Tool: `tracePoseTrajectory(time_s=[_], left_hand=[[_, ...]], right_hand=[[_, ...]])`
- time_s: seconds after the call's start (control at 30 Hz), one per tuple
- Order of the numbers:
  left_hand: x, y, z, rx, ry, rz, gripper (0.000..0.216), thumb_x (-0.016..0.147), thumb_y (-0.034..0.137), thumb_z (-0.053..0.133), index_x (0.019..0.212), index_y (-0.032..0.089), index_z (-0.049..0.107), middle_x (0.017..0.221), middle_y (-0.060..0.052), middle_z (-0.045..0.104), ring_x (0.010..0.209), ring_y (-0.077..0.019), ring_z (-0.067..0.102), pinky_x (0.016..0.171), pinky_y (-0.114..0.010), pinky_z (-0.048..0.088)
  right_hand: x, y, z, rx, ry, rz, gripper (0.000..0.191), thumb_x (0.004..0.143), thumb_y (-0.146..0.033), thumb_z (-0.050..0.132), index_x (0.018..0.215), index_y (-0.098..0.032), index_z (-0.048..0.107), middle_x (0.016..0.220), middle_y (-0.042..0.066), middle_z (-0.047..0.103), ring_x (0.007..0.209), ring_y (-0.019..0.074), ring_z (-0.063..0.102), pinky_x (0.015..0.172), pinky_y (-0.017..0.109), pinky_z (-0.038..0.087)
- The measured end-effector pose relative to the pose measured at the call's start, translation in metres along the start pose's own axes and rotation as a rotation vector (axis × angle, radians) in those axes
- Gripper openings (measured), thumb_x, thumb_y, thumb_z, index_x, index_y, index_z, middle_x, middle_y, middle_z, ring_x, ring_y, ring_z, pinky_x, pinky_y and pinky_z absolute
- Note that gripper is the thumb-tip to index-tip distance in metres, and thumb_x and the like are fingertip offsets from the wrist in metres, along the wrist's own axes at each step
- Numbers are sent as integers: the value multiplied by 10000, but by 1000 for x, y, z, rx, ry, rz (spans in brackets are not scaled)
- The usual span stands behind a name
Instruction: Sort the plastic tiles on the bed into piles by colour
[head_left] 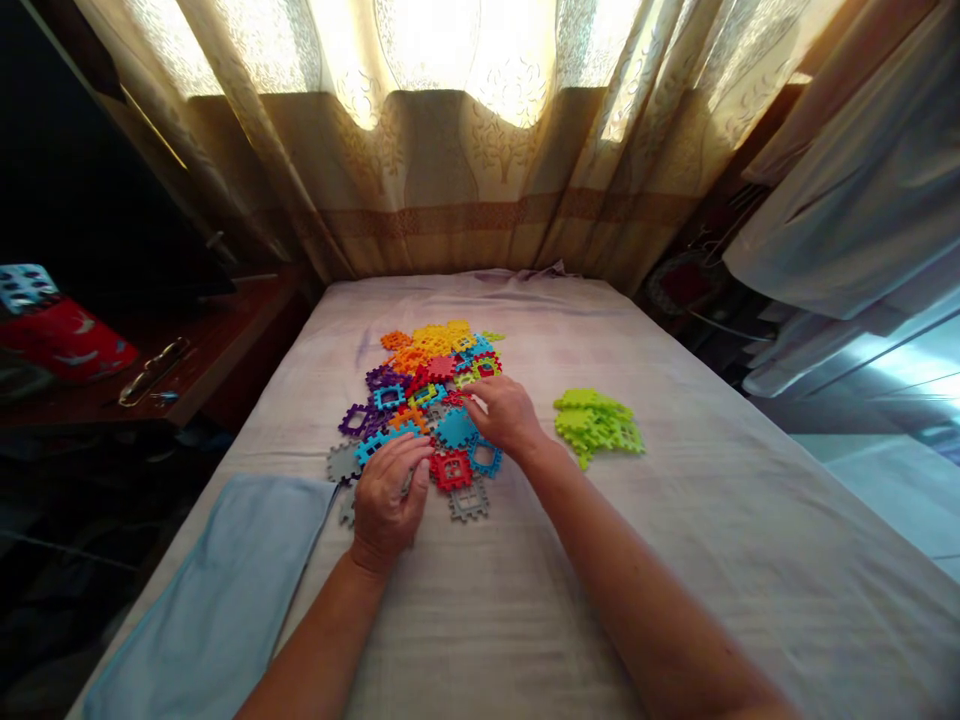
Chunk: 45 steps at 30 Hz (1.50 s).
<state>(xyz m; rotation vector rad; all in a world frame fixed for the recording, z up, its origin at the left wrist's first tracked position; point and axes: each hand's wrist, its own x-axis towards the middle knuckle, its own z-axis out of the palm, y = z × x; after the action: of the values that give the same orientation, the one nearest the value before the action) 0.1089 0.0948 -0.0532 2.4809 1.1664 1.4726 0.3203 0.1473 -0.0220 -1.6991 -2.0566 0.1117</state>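
Observation:
A mixed heap of plastic interlocking tiles (456,428) lies on the bed sheet, in yellow, orange, purple, red, blue and grey, some with window-like openings. My left hand (391,492) rests at the near left edge of the heap, fingers stretched together over blue and grey tiles, thumb apart. At the heap's right side, my right hand (506,415) has thumb and fingertips drawn together beside a red edge; what they hold is hard to make out. A separate pile of lime-green tiles (596,425) sits to the right of my right hand.
A folded light-blue cloth (225,590) lies at the left edge of the sheet-covered surface (720,560). Left of it stands a brown wooden cabinet (225,340) with a red container (71,340). Patterned curtains (480,180) hang behind; clothes (847,190) hang at right.

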Motion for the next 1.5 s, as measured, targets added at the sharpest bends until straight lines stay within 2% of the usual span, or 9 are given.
tracePoseTrajectory(time_s=[0.17, 0.33, 0.6, 0.77, 0.9, 1.03, 1.13, 1.27, 1.5], left_hand=[[0, -15, -8, 69, 39, -101, 183, 937, 226, 509, 1017, 218, 674, 1045, -51, 750, 1075, -207, 675, 1021, -425, 506], [-3, -23, -1, 87, -11, -176, 219, 951, 279, 494, 1068, 209, 665, 1102, -69, 735, 1090, -215, 663, 1016, -427, 502], [-3, -23, 0, 91, -25, -160, 209, 950, 268, 500, 1072, 208, 659, 1113, -71, 732, 1098, -213, 658, 1021, -429, 493], [-4, -24, 1, 73, -37, -184, 215, 945, 291, 498, 1061, 226, 667, 1122, -63, 731, 1120, -223, 651, 1039, -449, 482], [-4, -25, 1, 81, -44, -176, 219, 939, 296, 501, 1061, 232, 672, 1124, -63, 733, 1134, -233, 645, 1057, -467, 468], [-4, -26, 2, 94, -54, -174, 222, 934, 296, 501, 1066, 244, 672, 1123, -56, 733, 1137, -237, 645, 1059, -475, 465], [-4, -26, 0, 119, -67, -147, 219, 933, 288, 504, 1068, 239, 669, 1125, -60, 733, 1132, -240, 646, 1055, -478, 467], [-4, -22, -3, 178, -80, -112, 222, 935, 288, 503, 1075, 235, 667, 1132, -72, 732, 1154, -257, 630, 1071, -507, 440], [40, -15, 13, 333, -338, -87, 368, 927, 426, 515, 1244, 284, 637, 1356, -92, 623, 1309, -326, 511, 1134, -613, 293]], right_hand=[[33, -31, 15, -114, -111, -140, 361, 916, -327, 551, 1258, -285, 659, 1345, 90, 599, 1223, 282, 513, 997, 438, 411], [39, -35, 21, -190, -192, -146, 270, 942, -278, 489, 1046, -249, 737, 1235, 91, 649, 1158, 274, 541, 965, 420, 420], [19, -23, 12, -66, -36, -104, 208, 925, -264, 533, 1005, -201, 714, 1273, 101, 647, 1154, 250, 560, 1003, 401, 419], [-10, 17, -24, -51, 73, 53, 173, 877, -253, 584, 962, -220, 731, 1262, 99, 664, 1181, 261, 571, 1010, 422, 437], [-39, 72, -63, -191, 132, 333, 176, 817, -272, 605, 883, -228, 762, 1200, 90, 696, 1116, 270, 616, 971, 411, 466], [-63, 120, -87, -306, 58, 608, 202, 746, -371, 646, 847, -269, 789, 972, 78, 752, 872, 257, 677, 765, 372, 512], [-71, 136, -92, -331, -39, 675, 202, 698, -406, 666, 799, -288, 795, 804, 73, 750, 725, 237, 671, 634, 338, 486], [-69, 127, -94, -309, -106, 672, 191, 699, -395, 651, 774, -287, 790, 843, 86, 758, 748, 258, 679, 625, 350, 484], [-39, 79, -76, -185, 90, 462, 230, 831, -356, 557, 872, -263, 764, 990, 79, 745, 934, 258, 671, 795, 365, 511]])
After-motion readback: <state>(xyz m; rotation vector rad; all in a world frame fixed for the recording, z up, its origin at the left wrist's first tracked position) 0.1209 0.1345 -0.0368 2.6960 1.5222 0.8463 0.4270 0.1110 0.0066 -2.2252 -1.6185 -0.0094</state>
